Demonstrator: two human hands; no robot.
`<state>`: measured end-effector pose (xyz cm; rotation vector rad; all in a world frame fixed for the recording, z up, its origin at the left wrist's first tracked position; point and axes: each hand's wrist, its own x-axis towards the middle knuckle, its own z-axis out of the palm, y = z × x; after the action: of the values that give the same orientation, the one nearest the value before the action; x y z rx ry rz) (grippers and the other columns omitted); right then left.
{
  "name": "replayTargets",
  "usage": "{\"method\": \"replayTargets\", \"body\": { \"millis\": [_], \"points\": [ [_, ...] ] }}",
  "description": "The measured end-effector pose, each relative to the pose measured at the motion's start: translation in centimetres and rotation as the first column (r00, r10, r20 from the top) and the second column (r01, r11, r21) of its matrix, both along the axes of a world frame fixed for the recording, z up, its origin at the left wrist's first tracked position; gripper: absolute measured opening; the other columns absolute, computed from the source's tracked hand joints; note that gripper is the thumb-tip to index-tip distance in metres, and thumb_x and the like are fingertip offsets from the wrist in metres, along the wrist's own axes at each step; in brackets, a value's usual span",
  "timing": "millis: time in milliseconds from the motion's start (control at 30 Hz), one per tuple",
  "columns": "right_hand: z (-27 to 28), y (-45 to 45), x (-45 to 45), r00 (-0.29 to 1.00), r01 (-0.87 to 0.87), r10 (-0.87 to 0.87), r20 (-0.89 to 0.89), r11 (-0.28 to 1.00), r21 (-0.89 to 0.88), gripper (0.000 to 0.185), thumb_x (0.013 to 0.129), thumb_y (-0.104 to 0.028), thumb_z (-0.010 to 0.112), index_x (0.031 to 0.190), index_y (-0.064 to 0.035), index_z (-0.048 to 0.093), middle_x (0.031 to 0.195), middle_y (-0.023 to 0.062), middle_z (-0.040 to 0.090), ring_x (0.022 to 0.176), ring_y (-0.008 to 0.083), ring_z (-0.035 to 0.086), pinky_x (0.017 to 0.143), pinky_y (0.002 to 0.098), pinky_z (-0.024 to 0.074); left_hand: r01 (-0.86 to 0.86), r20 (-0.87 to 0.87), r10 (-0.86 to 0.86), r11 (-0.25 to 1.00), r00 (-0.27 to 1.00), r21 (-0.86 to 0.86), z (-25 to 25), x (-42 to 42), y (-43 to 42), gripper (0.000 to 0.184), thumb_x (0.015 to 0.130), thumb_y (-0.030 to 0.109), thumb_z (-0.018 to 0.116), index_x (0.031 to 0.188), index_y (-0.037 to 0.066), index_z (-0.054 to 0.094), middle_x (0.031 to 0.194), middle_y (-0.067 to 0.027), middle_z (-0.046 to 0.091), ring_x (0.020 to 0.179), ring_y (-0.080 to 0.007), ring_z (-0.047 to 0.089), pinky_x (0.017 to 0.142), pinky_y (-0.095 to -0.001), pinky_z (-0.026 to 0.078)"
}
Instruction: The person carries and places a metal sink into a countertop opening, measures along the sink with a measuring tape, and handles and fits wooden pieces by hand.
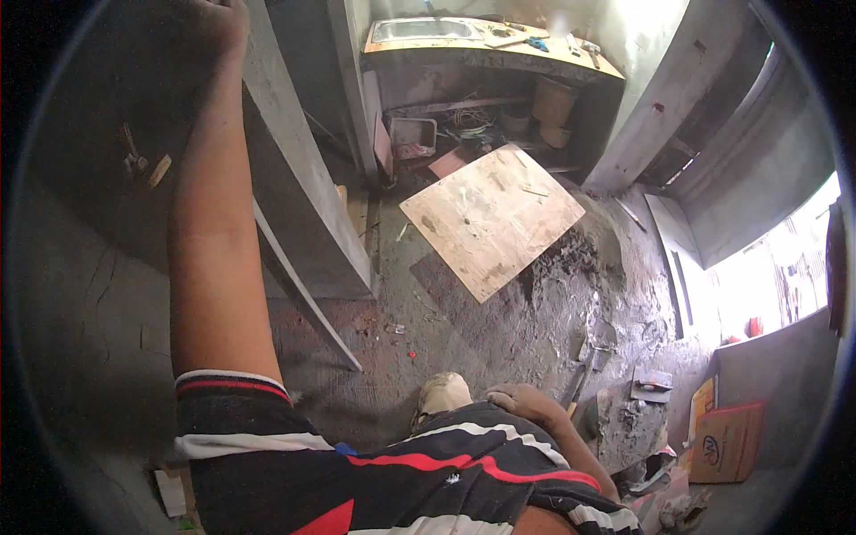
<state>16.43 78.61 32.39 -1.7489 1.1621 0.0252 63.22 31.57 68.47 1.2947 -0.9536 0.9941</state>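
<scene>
My left arm stretches up to the top left, with my left hand (223, 20) at the upper frame edge, beside the top of a grey concrete wall edge (299, 143). Dim light and the frame's border hide most of its fingers. Low in the middle, my right hand (528, 403) lies palm down with fingers extended, close against my body by the dark striped shirt (499, 441). Left of it shows a beige rounded shape (446, 392), whose kind I cannot make out. A long-handled shovel (588, 361) lies on the floor to the right of this hand.
A plywood board (495, 223) lies on the wet, cement-smeared floor ahead. Behind it stands a counter (499, 43) with a sink (426, 30) and tools. A plastering float (653, 383) and a cardboard box (727, 443) are at right. A thin strip (308, 294) leans at left.
</scene>
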Motion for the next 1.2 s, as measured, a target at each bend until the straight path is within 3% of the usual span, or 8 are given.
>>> {"method": "replayTargets", "body": {
  "millis": [533, 600, 767, 867, 967, 1033, 1167, 1200],
  "points": [
    [-0.3, 0.0, 0.1, 0.994, 0.099, -0.101, 0.029, 0.993, 0.071, 0.051, 0.104, -0.043, 0.044, 0.127, -0.005, 0.068, 0.126, 0.0206, 0.069, 0.117, 0.0404, 0.064, 0.102, 0.0435, 0.048, -0.008, 0.063, 0.017, 0.991, 0.998, -0.136, -0.2, 0.8, -1.6, 0.094, 0.088, 0.036, 0.076, 0.16, -0.002, 0.028, 0.157, -0.0321, 0.039, 0.145, -0.048, 0.039, 0.12, -0.0559, 0.029],
    [-0.4, 0.1, -0.1, 0.999, -0.022, 0.024, 0.024, 0.997, -0.077, 0.032, 0.099, -0.024, 0.052, 0.123, -0.0064, 0.064, 0.123, 0.017, 0.068, 0.115, 0.0371, 0.065, 0.098, 0.0427, 0.0533, -0.016, 0.042, 0.021, 0.994, 0.999, -0.109, -0.2, 0.6, -1.4, 0.094, 0.088, 0.036, 0.077, 0.16, -0.002, 0.028, 0.157, -0.032, 0.039, 0.144, -0.0482, 0.04, 0.12, -0.0562, 0.029],
    [-1.0, 0.2, -0.3, 0.999, -0.034, 0.038, 0.035, 0.995, -0.098, 0.03, 0.099, -0.022, 0.054, 0.122, -0.005, 0.063, 0.122, 0.0173, 0.068, 0.115, 0.0371, 0.065, 0.097, 0.0429, 0.0536, -0.057, 0.069, 0.067, 0.99, 0.995, -0.132, -0.3, 4.5, -4.6, 0.095, 0.088, 0.036, 0.077, 0.16, -0.001, 0.028, 0.158, -0.0312, 0.039, 0.145, -0.0481, 0.038, 0.12, -0.0558, 0.029],
    [-1.7, 0.3, -0.5, 0.999, -0.018, 0.021, 0.047, 0.997, -0.074, 0.039, 0.101, -0.031, 0.048, 0.125, -0.0049, 0.064, 0.125, 0.0185, 0.068, 0.117, 0.0386, 0.064, 0.1, 0.043, 0.0506, 0.52, 0.034, -0.519, 0.853, 0.854, -0.036, -0.5, 11.2, -9.7, 0.094, 0.088, 0.036, 0.077, 0.16, -0.001, 0.028, 0.16, -0.0304, 0.036, 0.148, -0.0472, 0.035, 0.122, -0.0562, 0.026],
    [-1.6, 0.3, -0.5, 0.998, 0.021, -0.02, 0.06, 0.999, -0.031, 0.048, 0.102, -0.039, 0.043, 0.128, -0.0052, 0.066, 0.126, 0.0199, 0.068, 0.119, 0.04, 0.063, 0.103, 0.0432, 0.0478, 0.488, -0.038, -0.488, 0.873, 0.872, -0.011, -0.5, 7.5, -6.0, 0.094, 0.089, 0.037, 0.076, 0.16, -0.002, 0.029, 0.162, -0.0299, 0.033, 0.15, -0.0455, 0.031, 0.123, -0.057, 0.024],
    [-1.5, 0.3, -0.4, 0.997, 0.03, -0.028, 0.066, 0.999, -0.029, 0.048, 0.102, -0.039, 0.043, 0.128, -0.0053, 0.066, 0.126, 0.02, 0.068, 0.119, 0.0399, 0.063, 0.103, 0.0433, 0.0478, -0.1, 0.057, 0.107, 0.988, 0.993, -0.116, -0.3, 1.0, -1.8, 0.095, 0.089, 0.038, 0.076, 0.16, -0.003, 0.028, 0.163, -0.0299, 0.032, 0.151, -0.044, 0.031, 0.123, -0.0578, 0.023],
    [-0.9, 0.3, -0.2, 0.997, 0.061, -0.062, 0.037, 0.998, 0.016, 0.048, 0.102, -0.039, 0.043, 0.128, -0.0053, 0.066, 0.125, 0.0199, 0.068, 0.118, 0.0399, 0.063, 0.103, 0.0431, 0.0475, -0.124, 0.05, 0.13, 0.987, 0.99, -0.1, -0.4, 3.1, -2.9, 0.094, 0.089, 0.038, 0.075, 0.16, -0.003, 0.027, 0.163, -0.0298, 0.032, 0.151, -0.0438, 0.031, 0.123, -0.0574, 0.023],
    [-0.6, 0.3, -0.1, 0.998, 0.045, -0.045, 0.037, 0.999, -0.007, 0.048, 0.102, -0.039, 0.043, 0.128, -0.0053, 0.066, 0.125, 0.0199, 0.069, 0.119, 0.0398, 0.063, 0.103, 0.0431, 0.0474, 0.195, 0.018, -0.194, 0.98, 0.981, -0.05, -0.4, 7.2, -5.7, 0.094, 0.09, 0.038, 0.075, 0.159, -0.004, 0.027, 0.163, -0.0298, 0.032, 0.151, -0.044, 0.031, 0.123, -0.0573, 0.023]
  ]
}}
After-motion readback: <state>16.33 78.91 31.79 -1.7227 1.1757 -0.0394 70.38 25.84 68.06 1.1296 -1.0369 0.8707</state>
